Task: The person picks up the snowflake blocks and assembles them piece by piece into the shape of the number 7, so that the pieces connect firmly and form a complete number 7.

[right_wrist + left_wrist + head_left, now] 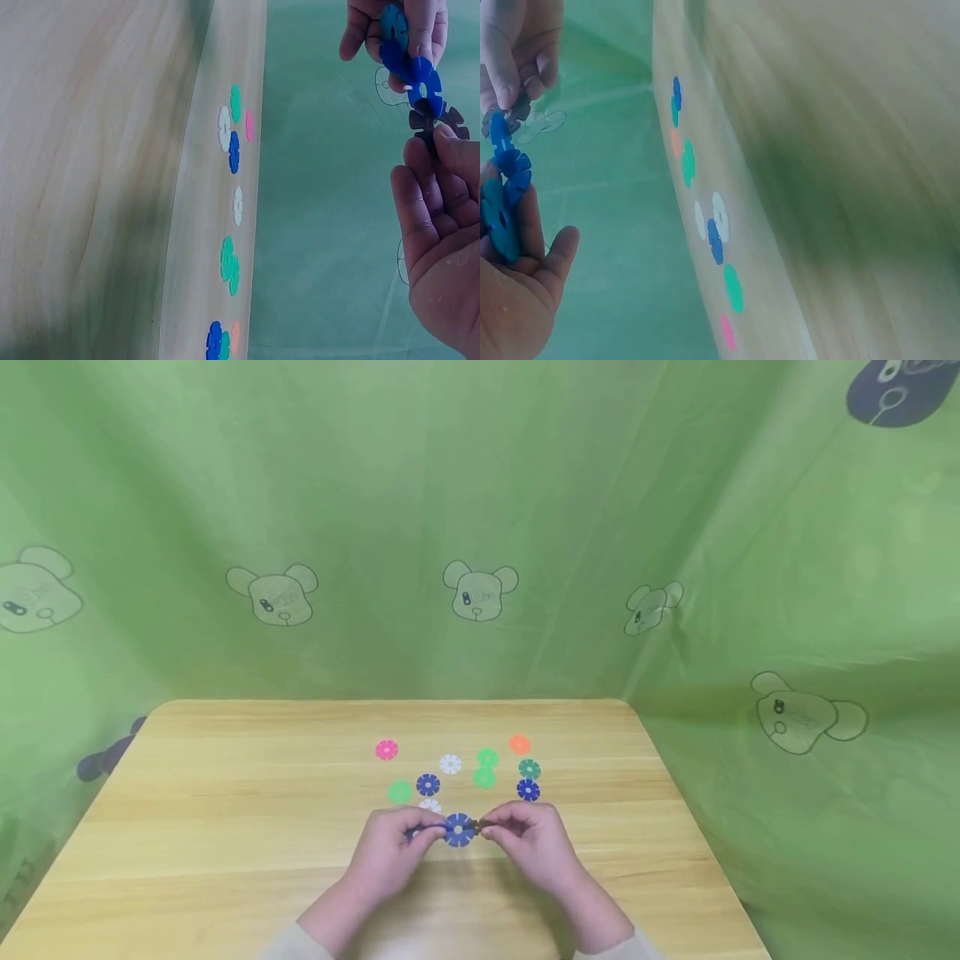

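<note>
Over the near middle of the table, the left hand [386, 852] and right hand [536, 847] hold a small chain of slotted plastic discs between them. Thumb and fingers of the left hand pinch its left end, where a light blue disc [498, 225] joins darker blue ones. A blue disc [459, 842] faces the head camera in the middle of the chain. At the right end, the right thumb and fingers pinch dark brown discs [454, 118], which meet the blue disc edge to edge. Whether their slots are fully interlocked cannot be told.
Loose discs lie flat beyond the hands on the wooden table [225, 827]: a pink disc [386, 750], an orange disc [520, 744], a teal disc [529, 768], and several green, white and blue ones. A green curtain [375, 527] with bear prints surrounds the table.
</note>
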`<state>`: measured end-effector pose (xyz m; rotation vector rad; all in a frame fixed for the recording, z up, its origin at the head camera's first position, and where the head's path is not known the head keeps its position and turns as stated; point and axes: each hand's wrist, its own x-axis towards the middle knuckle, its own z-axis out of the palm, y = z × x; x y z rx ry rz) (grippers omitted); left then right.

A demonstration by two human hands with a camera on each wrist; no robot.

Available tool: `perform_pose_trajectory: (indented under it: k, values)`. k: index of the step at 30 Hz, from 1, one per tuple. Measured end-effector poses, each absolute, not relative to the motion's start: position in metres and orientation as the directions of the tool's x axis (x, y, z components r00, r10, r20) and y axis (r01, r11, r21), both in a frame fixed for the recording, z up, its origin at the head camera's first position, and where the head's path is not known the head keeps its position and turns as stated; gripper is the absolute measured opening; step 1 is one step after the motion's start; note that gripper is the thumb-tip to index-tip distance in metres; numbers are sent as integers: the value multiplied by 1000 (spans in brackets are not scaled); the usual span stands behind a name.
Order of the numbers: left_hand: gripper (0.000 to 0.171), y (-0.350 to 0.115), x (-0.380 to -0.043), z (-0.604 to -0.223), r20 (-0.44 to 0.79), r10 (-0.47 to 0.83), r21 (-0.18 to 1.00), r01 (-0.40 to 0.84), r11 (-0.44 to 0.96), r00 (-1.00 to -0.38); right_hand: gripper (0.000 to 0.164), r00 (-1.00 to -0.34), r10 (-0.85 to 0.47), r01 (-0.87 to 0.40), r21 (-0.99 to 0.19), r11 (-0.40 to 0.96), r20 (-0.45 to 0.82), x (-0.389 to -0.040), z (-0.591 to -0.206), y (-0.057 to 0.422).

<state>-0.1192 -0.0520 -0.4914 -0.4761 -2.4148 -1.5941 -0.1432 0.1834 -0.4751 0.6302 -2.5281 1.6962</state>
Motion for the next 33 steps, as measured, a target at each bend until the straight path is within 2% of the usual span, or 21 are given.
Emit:
perform_pose_trajectory:
  k: [4, 8, 15, 17, 21, 25, 28, 33]
  values:
    - [2, -52, -116, -489, 293, 182, 873, 341, 349, -939, 12, -923, -305, -327, -894, 305, 234, -143, -475, 184]
    - [7, -53, -115, -486, 225, 217, 906, 286, 312, -950, 14, -924, -311, -309, -912, 269, 222, -143, -477, 185]
    - [30, -55, -116, -482, 147, 178, 962, 182, 202, -973, 13, -922, -318, -306, -919, 248, 221, -142, -478, 187]
    - [27, -54, -117, -482, 139, 180, 967, 173, 188, -974, 14, -921, -316, -310, -919, 245, 226, -141, -478, 187]
    - [11, -53, -117, -482, 140, 227, 960, 189, 208, -964, 15, -921, -316, -307, -923, 234, 226, -140, -477, 186]
    - [13, -51, -115, -483, 151, 254, 946, 214, 244, -956, 16, -919, -333, -299, -922, 246, 210, -139, -476, 186]
    - [7, -51, -113, -482, 166, 239, 929, 233, 287, -957, 17, -921, -339, -297, -912, 284, 194, -141, -476, 192]
    - [5, -54, -112, -484, 159, 211, 916, 224, 333, -964, 20, -946, -255, -286, -881, 377, 198, -153, -472, 212]
